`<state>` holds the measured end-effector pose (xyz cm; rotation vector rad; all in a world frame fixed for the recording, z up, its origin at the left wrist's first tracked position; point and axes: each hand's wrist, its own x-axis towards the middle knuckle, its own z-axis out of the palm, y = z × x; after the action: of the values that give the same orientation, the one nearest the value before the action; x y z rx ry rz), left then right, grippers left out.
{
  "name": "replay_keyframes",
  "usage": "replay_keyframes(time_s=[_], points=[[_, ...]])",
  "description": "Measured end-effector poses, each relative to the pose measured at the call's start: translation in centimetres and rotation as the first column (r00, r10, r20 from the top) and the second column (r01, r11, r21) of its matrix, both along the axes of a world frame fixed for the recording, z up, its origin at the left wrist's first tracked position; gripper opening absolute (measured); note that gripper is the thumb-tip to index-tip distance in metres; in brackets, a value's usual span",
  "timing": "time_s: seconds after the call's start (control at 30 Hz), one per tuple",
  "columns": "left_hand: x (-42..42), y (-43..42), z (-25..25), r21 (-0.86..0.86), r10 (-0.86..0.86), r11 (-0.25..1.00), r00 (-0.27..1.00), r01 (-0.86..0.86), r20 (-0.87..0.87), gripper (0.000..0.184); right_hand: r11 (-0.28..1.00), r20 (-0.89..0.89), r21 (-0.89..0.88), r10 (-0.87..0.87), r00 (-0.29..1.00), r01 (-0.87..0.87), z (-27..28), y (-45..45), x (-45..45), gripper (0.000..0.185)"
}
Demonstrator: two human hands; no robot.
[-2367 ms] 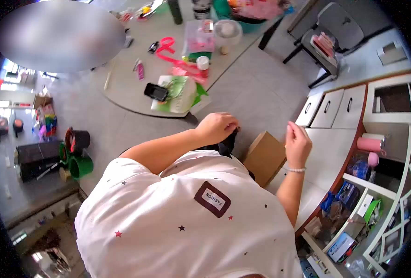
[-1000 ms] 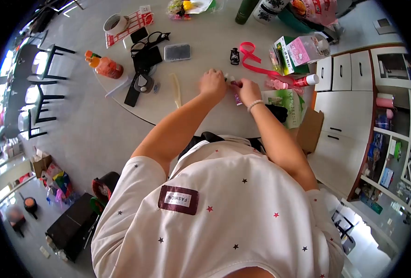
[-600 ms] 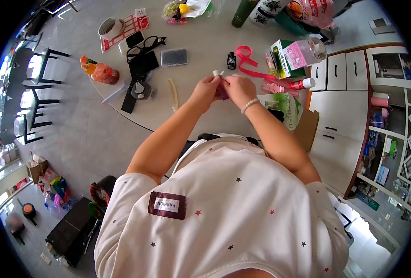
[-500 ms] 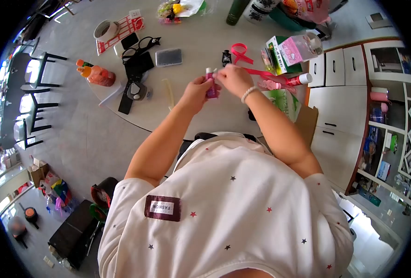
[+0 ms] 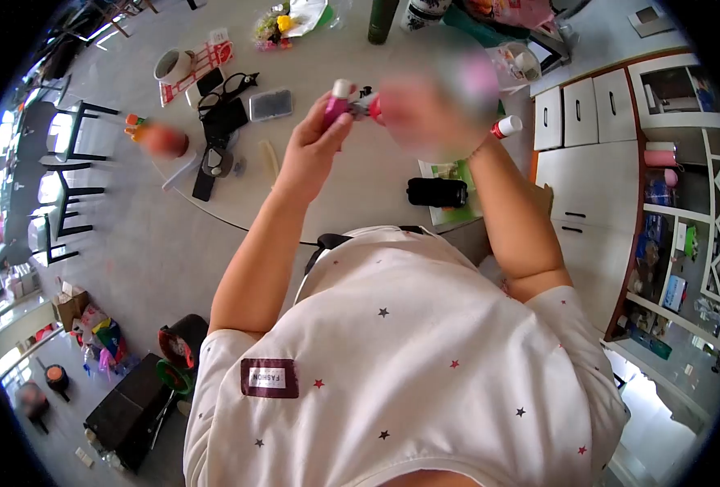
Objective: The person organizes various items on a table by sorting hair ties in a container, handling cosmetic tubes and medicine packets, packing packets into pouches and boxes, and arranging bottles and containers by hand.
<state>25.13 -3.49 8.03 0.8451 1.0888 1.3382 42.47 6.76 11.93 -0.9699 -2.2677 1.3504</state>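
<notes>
My left hand [image 5: 315, 146] is closed around a small purple bottle with a white cap [image 5: 338, 104], held upright above the table. Against the bottle's side is the grey end of a red-handled tool [image 5: 374, 108]; its exact kind does not show. The tool's red part runs into my right hand [image 5: 417, 114], which is heavily blurred, so its fingers are hard to make out. Below my right wrist lies a black object [image 5: 437, 192] on a green and white packet [image 5: 455, 172].
Left on the table [image 5: 327, 199] are an orange bottle [image 5: 163, 140], glasses [image 5: 234, 83], a clear-lidded box [image 5: 270, 105] and a tape roll [image 5: 171, 66]. A dark green bottle [image 5: 382, 20] stands at the back. White cabinets [image 5: 591, 178] are to the right.
Both hands have risen; the left moved leftward with the purple bottle. A red-handled tool now shows at my right hand. The black object by my right forearm has come into fuller view.
</notes>
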Motion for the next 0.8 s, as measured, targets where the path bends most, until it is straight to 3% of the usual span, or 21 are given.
replay_keyframes(time_s=[0.03, 0.07, 0.1, 0.13, 0.17, 0.2, 0.23, 0.27, 0.3, 0.37, 0.4, 0.47, 0.53, 0.57, 0.6, 0.67, 0.7, 0.73, 0.77, 0.8], points=[[0.4, 0.1, 0.3, 0.04, -0.057, 0.998, 0.997, 0.055, 0.045, 0.03, 0.991, -0.082, -0.098, 0.08, 0.993, -0.088, 1.1, 0.0, -0.5, 0.019], [0.4, 0.7, 1.0, 0.101, -0.106, 0.99, 0.992, 0.099, 0.067, 0.031, 0.997, -0.132, -0.025, 0.072, 0.989, -0.076, 2.6, -0.6, -0.3, 0.017], [0.8, 0.8, 2.3, 0.119, -0.123, 0.988, 0.974, 0.102, 0.188, 0.033, 0.996, -0.048, 0.072, 0.063, 0.997, -0.059, 3.7, -0.5, 0.1, 0.019], [1.4, 0.6, 3.6, 0.156, -0.142, 0.983, 0.947, 0.1, 0.287, 0.034, 0.999, -0.343, 0.038, 0.044, 0.938, -0.033, 2.1, 0.4, 0.3, 0.017], [1.5, 0.9, 3.1, 0.122, -0.134, 0.988, 0.938, 0.1, 0.319, 0.034, 0.976, -0.428, -0.21, -0.143, 0.892, 0.055, 4.1, -0.4, 0.3, 0.018], [1.9, 0.8, 3.2, 0.142, -0.175, 0.981, 0.909, 0.13, 0.377, 0.034, 0.966, -0.468, -0.234, -0.213, 0.857, 0.112, 3.7, -0.1, 0.7, 0.016], [2.2, 0.8, 2.8, 0.157, -0.237, 0.968, 0.913, 0.194, 0.333, 0.033, 0.927, -0.574, -0.373, -0.274, 0.771, 0.052, 4.3, -0.4, 1.1, 0.012], [1.8, 0.1, 4.3, 0.031, -0.341, 0.94, 0.928, 0.34, 0.154, 0.027, 0.885, -0.641, -0.461, -0.38, 0.667, 0.061, 3.6, -0.4, 1.6, 0.008], [2.2, -0.3, 3.4, 0.083, -0.348, 0.935, 0.937, 0.344, 0.03, 0.02, 0.872, -0.729, -0.487, -0.378, 0.571, -0.045, 3.6, -0.2, 2.0, 0.008], [2.9, -0.9, 3.1, 0.102, -0.398, 0.915, 0.915, 0.39, 0.071, 0.017, 0.855, -0.806, -0.503, -0.411, 0.426, -0.126, 2.3, 0.5, 4.0, 0.013], [3.0, -1.2, 2.3, 0.035, -0.354, 0.935, 0.931, 0.352, 0.089, 0.016, 0.837, -0.827, -0.522, -0.45, 0.336, -0.165, 2.6, 0.4, 4.7, 0.012], [2.5, -1.6, 0.7, 0.063, -0.265, 0.964, 0.946, 0.257, 0.189, 0.016, 0.829, -0.828, -0.538, -0.485, 0.282, -0.154, 2.5, 0.0, 6.3, 0.009], [1.7, -1.9, 1.1, 0.013, -0.192, 0.981, 0.981, 0.193, -0.02, 0.016, 0.789, -0.648, -0.613, -0.525, 0.552, 0.031, 1.6, -0.3, 8.7, 0.01], [1.5, -2.1, 1.3, -0.007, -0.153, 0.988, 0.981, 0.154, -0.116, 0.016, 0.853, -0.428, -0.475, -0.439, 0.79, 0.217, -0.1, 0.3, 9.6, 0.015], [1.5, -2.2, 1.6, 0.018, -0.176, 0.983, 0.959, 0.185, -0.222, 0.016, 0.925, -0.153, -0.225, -0.345, 0.926, 0.307, -2.3, 1.1, 10.0, 0.028], [1.8, -2.4, 3.1, 0.055, -0.207, 0.966, 0.882, 0.253, -0.422, 0.016, 0.97, -0.268, -0.106, -0.241, 0.933, 0.22, -2.1, -0.8, 7.6, 0.047], [1.9, -2.4, 4.3, 0.039, -0.251, 0.944, 0.792, 0.327, -0.556, 0.016, 0.994, -0.419, -0.065, -0.106, 0.902, 0.086, -2.0, -1.5, 6.1, 0.056], [2.6, -2.4, 4.3, 0.123, -0.235, 0.929, 0.813, 0.349, -0.533, 0.016, 0.999, -0.555, -0.006, 0.03, 0.831, -0.04, -2.2, -2.2, 4.8, 0.066], [3.3, -2.2, 4.3, 0.205, -0.223, 0.907, 0.832, 0.369, -0.509, 0.017, 0.94, -0.671, -0.249, 0.005, 0.741, -0.231, -2.1, -3.7, 3.5, 0.068], [3.9, -2.1, 4.4, 0.285, -0.216, 0.877, 0.848, 0.386, -0.483, 0.018, 0.79, -0.763, -0.435, -0.068, 0.643, -0.433, -2.1, -5.1, 2.5, 0.071]])
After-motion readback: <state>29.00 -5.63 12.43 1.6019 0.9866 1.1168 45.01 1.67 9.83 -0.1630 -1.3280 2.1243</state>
